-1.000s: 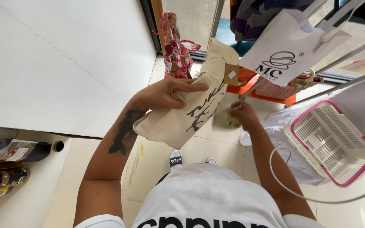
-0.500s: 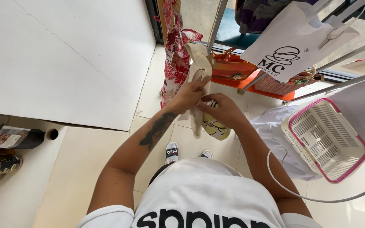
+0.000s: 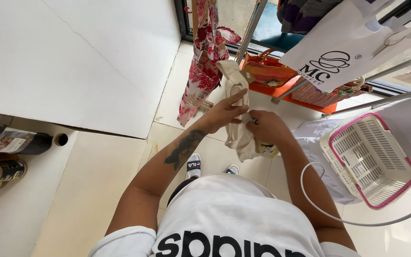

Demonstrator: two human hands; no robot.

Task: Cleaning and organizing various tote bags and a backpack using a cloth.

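Left hand flat on the cream bag, fingers spread, pressing not gripping; right hand clenched on its lower bunch. Bag at centre, hanging narrow from twelve o'clock, partly gathered, lower end still loose. One cream bag, one floral bag at eleven, one white bag at one, one basket at three.

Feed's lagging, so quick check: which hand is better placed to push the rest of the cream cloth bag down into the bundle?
Probably the left hand: its open fingers lie flat on the cream cloth bag above the bundle, while the right hand is closed around the bunched lower part.
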